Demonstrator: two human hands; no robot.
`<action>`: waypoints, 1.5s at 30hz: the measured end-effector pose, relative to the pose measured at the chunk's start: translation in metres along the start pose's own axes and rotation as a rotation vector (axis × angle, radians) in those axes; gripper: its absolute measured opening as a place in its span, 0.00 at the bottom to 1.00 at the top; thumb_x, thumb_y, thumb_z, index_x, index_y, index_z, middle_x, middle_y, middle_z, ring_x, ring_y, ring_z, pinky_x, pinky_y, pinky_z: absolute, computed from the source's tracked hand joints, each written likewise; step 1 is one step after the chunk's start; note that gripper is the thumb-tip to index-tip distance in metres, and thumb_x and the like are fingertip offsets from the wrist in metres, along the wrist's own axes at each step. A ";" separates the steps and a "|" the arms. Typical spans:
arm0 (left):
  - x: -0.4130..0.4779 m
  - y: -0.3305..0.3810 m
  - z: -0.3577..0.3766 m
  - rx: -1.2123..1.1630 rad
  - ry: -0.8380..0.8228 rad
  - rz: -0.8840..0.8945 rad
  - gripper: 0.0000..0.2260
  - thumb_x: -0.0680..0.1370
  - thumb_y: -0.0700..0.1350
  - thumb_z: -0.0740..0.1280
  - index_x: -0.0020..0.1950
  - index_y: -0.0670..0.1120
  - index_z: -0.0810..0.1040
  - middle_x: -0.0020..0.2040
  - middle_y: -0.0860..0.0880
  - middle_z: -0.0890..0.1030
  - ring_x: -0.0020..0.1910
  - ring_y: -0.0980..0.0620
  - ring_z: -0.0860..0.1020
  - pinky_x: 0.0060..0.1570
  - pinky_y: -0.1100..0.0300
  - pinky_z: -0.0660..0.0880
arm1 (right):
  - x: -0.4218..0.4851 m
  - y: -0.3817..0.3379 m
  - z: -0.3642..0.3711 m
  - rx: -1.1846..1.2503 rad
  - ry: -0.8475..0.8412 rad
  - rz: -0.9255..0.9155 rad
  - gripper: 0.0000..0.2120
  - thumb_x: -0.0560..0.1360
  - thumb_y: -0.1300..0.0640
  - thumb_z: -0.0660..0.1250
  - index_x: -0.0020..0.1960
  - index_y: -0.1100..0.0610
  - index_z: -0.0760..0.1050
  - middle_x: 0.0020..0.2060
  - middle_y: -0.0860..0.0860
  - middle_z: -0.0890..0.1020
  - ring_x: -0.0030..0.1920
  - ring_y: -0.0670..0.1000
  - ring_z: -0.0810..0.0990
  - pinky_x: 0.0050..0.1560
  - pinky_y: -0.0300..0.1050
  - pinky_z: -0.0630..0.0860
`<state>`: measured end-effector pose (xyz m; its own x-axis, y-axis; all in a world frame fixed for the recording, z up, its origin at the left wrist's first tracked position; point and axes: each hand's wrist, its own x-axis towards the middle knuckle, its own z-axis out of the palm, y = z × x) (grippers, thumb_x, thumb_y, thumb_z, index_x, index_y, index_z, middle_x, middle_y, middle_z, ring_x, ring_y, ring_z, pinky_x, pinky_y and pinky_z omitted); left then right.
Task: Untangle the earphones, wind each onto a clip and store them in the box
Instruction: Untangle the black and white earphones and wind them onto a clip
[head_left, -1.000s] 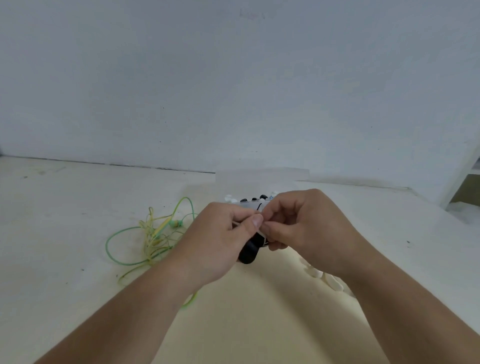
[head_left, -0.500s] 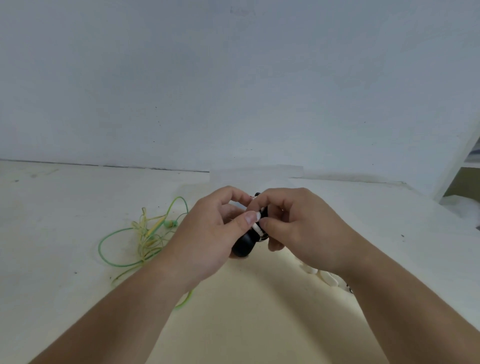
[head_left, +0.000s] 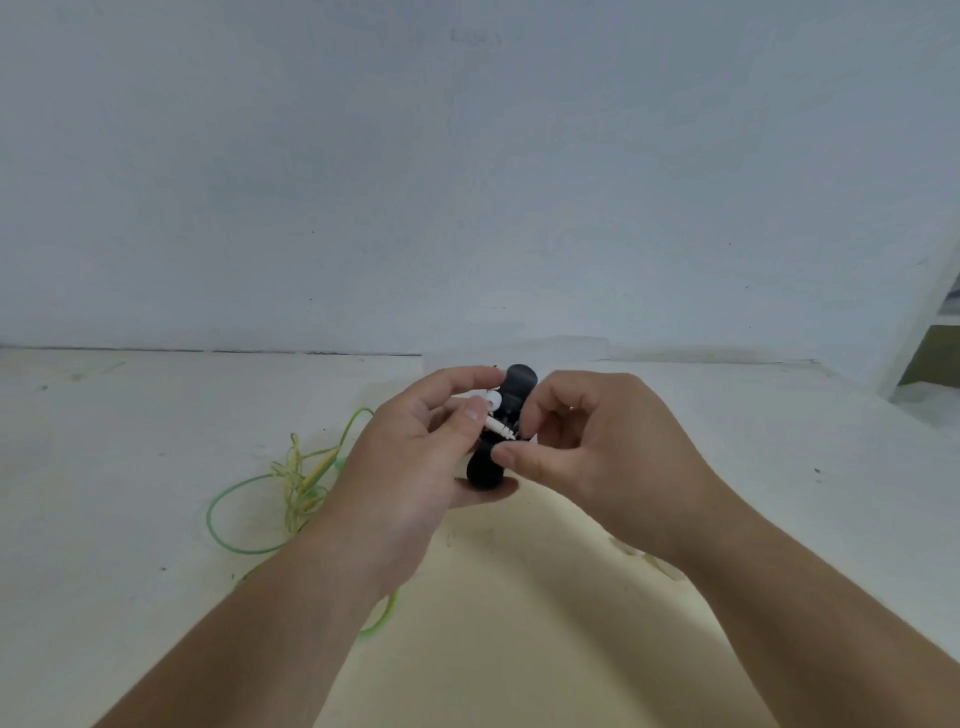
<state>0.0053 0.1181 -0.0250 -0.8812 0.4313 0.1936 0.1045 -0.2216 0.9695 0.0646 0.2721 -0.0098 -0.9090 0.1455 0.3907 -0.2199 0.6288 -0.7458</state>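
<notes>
A black clip (head_left: 506, 421) stands upright between my two hands above the table, with white earphone cable wound on it. My left hand (head_left: 415, 467) grips the clip from the left, thumb pressing the white earphone's plug (head_left: 500, 428) and an earbud against it. From the right, my right hand (head_left: 592, 462) pinches the clip's lower half with thumb and curled fingers. A tangled green and yellow earphone (head_left: 296, 478) lies loose on the table to the left, partly behind my left forearm. The clear box (head_left: 566, 347) sits behind my hands, mostly hidden.
The white table (head_left: 130, 467) meets a pale wall at the back. A few white clips (head_left: 631, 553) lie on the table under my right wrist, mostly hidden. A white shelf edge (head_left: 919, 332) stands at the far right.
The clip has turned more upright and risen a little. Its top and the white plug and earbud now show between my fingers. My right fingers have opened off the top.
</notes>
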 end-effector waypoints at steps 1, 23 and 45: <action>0.000 0.000 0.000 -0.005 -0.013 0.008 0.11 0.82 0.40 0.62 0.53 0.49 0.84 0.52 0.41 0.82 0.47 0.48 0.82 0.44 0.48 0.82 | 0.000 0.000 0.001 0.010 0.020 -0.001 0.10 0.69 0.53 0.78 0.37 0.52 0.77 0.26 0.44 0.75 0.26 0.43 0.69 0.29 0.37 0.66; 0.003 0.003 -0.005 -0.306 -0.063 -0.022 0.11 0.78 0.31 0.62 0.58 0.40 0.77 0.54 0.36 0.83 0.49 0.41 0.84 0.45 0.48 0.82 | 0.004 0.000 -0.005 0.223 -0.097 0.094 0.07 0.80 0.57 0.67 0.44 0.58 0.78 0.41 0.54 0.86 0.44 0.52 0.86 0.57 0.60 0.80; 0.004 0.005 -0.010 -0.080 -0.122 0.098 0.15 0.81 0.29 0.59 0.57 0.44 0.79 0.57 0.43 0.84 0.54 0.39 0.83 0.46 0.50 0.81 | 0.004 0.000 0.001 0.169 -0.039 0.127 0.09 0.81 0.54 0.64 0.46 0.57 0.77 0.37 0.52 0.87 0.43 0.51 0.86 0.55 0.55 0.81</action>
<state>-0.0022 0.1096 -0.0210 -0.8058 0.5059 0.3079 0.1456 -0.3348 0.9310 0.0603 0.2719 -0.0084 -0.9455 0.1838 0.2688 -0.1557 0.4696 -0.8690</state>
